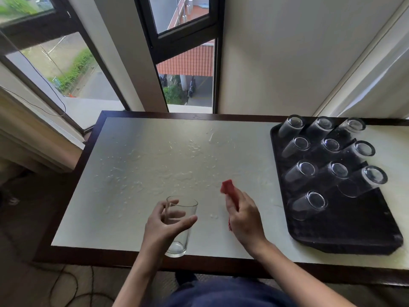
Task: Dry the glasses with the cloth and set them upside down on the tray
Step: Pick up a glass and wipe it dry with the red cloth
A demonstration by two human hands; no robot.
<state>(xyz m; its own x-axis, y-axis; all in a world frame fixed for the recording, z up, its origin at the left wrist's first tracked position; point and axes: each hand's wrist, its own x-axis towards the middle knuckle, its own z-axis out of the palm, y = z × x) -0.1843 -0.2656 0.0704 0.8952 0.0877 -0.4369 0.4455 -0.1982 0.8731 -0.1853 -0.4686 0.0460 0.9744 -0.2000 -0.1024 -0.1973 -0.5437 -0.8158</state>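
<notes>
A rectangular white-topped table with a dark brown wooden rim [106, 218] carries 1 black textured rectangular tray [354, 229], lying flat, well to the right of the right hand [243, 220]. Scattered water droplets [124, 173] wet the tabletop beyond both hands, mostly past the left hand [163, 224].

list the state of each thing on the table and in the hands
glass, upright, mouth up, held by left hand
cloth, bunched in right hand
tray glasses, ten, all upside down
tray, partly filled, front part bare
table, wet with droplets
</notes>
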